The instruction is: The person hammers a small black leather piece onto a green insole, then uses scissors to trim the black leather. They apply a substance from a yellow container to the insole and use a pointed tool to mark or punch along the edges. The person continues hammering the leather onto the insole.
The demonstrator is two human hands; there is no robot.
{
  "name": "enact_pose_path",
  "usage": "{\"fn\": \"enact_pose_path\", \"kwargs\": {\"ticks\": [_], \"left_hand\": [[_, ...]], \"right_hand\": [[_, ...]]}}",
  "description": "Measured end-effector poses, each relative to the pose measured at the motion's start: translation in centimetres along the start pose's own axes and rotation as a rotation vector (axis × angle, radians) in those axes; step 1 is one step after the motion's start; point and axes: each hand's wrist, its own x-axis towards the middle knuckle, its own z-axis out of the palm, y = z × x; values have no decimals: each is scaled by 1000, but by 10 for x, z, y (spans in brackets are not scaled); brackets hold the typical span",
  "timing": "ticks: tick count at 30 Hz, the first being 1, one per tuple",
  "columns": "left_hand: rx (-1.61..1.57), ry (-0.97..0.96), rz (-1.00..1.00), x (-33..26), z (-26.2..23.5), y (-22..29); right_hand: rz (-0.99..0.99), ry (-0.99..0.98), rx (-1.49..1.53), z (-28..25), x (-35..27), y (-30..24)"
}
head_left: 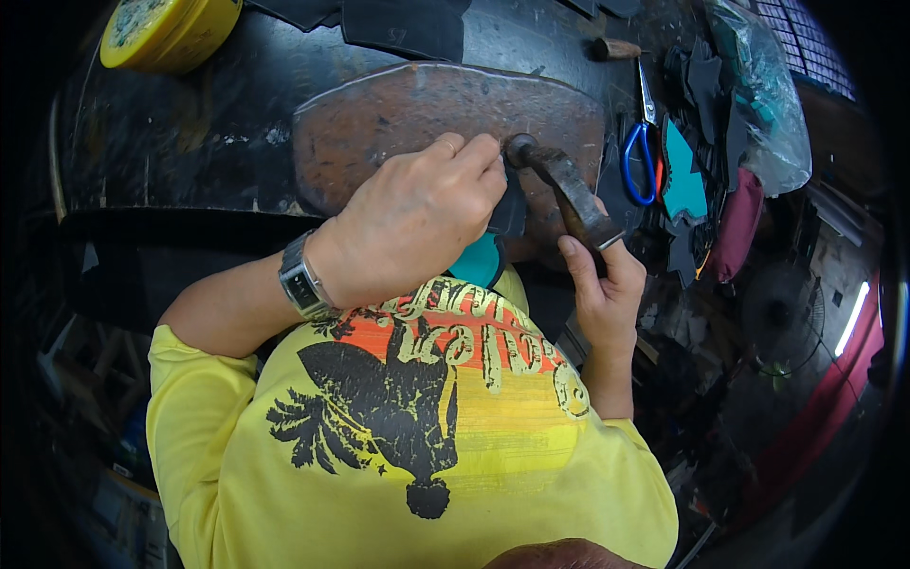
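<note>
My right hand (pixel 609 289) is closed round a hammer (pixel 569 185) with a dark, worn metal head. Its round face rests on or just above the brown wooden board (pixel 379 119). Close to that face, my left hand (pixel 427 204) is closed with the fingers bent together over the board. Whatever the left fingers pinch is hidden from this side. Black sheet material (pixel 510 204) shows beside the left fingers, and a teal piece (pixel 479 261) with a dark edge shows below that hand, in front of the board.
Right of the board lie blue-handled scissors (pixel 637 161), a wooden-handled tool (pixel 616 48), a teal cutout (pixel 681 171) and a clear plastic bag (pixel 768 104). At the far left stands a yellow tub (pixel 175 38). Black sheets (pixel 403 28) lie along the back.
</note>
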Motion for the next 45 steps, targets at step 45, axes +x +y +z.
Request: {"fn": "enact_pose_path", "kwargs": {"ticks": [45], "left_hand": [[-237, 255, -29, -5, 15, -17]], "right_hand": [[37, 287, 357, 19, -14, -4]]}}
